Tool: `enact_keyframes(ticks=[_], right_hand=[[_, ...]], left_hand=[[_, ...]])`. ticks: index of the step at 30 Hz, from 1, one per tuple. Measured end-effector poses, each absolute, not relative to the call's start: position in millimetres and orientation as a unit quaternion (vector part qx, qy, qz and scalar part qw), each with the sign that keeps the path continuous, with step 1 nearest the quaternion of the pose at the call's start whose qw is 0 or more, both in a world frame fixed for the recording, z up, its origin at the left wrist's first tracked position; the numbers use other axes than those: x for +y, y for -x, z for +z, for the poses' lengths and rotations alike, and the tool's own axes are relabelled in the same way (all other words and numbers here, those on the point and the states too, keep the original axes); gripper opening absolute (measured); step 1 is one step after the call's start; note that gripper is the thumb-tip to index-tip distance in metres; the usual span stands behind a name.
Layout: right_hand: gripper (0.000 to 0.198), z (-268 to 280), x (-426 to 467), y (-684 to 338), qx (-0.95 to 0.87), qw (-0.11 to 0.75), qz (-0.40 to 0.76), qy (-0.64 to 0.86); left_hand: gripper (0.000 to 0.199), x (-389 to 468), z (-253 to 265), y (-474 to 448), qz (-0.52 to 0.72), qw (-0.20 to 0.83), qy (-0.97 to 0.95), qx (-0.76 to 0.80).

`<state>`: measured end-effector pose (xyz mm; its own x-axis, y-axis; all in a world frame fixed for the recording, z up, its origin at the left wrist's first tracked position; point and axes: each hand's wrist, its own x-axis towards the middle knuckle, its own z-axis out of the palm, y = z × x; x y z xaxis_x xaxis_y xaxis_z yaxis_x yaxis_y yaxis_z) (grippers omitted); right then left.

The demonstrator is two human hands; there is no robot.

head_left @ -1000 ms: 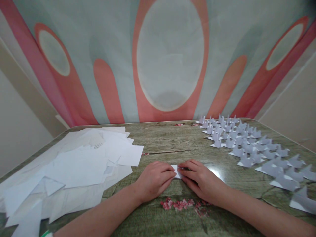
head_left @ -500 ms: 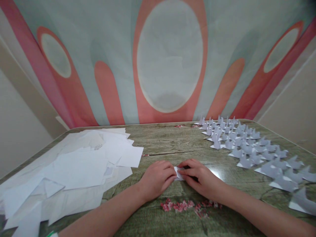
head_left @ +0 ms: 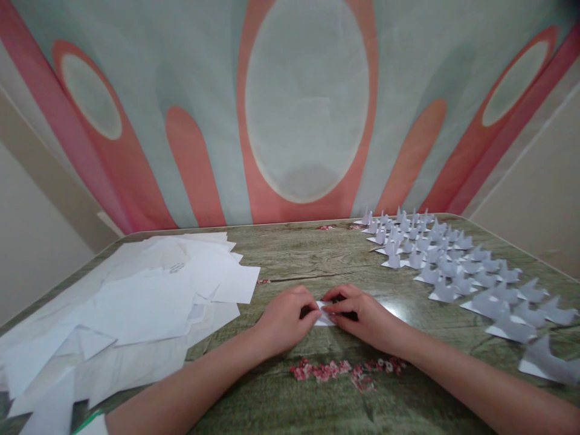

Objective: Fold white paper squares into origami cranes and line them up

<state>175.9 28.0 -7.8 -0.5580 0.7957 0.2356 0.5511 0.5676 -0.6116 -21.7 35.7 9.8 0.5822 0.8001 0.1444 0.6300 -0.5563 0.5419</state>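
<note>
A small folded piece of white paper [head_left: 325,320] lies on the wood-patterned table [head_left: 299,254], between my two hands. My left hand [head_left: 290,317] is at its left edge, thumb and fingers closed in a pinch on it. From the right, my right hand [head_left: 360,314] presses on the same paper with thumb and fingertips; its fingers are curled. The fingertips partly cover the paper, so its exact folds cannot be made out.
A broad pile of loose white paper sheets [head_left: 149,302] covers the left side of the table. Rows of folded paper birds [head_left: 446,266] stand along the right side. Behind the table hangs a backdrop [head_left: 308,109] with pink and grey-green shapes.
My left fingers have shifted slightly, with more gap showing between thumb and forefinger, and more of the paper shows. The whole view has moved a little.
</note>
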Motion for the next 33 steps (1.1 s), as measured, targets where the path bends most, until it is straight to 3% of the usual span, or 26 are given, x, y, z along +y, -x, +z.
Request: enact_keyframes(ticks=[7, 17, 33], right_hand=[[0.023, -6.8, 29.8, -179.4, -0.853, 0.243, 0.258, 0.383], [0.024, -3.4, 25.1, -181.0, -0.887, 0.222, 0.187, 0.358], [0.065, 12.2, 11.0, -191.4, -0.938, 0.056, 0.109, 0.324]], left_hand=[[0.010, 37.4, 8.2, 13.5, 0.188, 0.227, -0.840, 0.457], [0.008, 31.7, 5.4, 13.5, 0.205, 0.195, -0.841, 0.461], [0.010, 31.4, 6.3, 13.1, 0.195, 0.193, -0.842, 0.465]])
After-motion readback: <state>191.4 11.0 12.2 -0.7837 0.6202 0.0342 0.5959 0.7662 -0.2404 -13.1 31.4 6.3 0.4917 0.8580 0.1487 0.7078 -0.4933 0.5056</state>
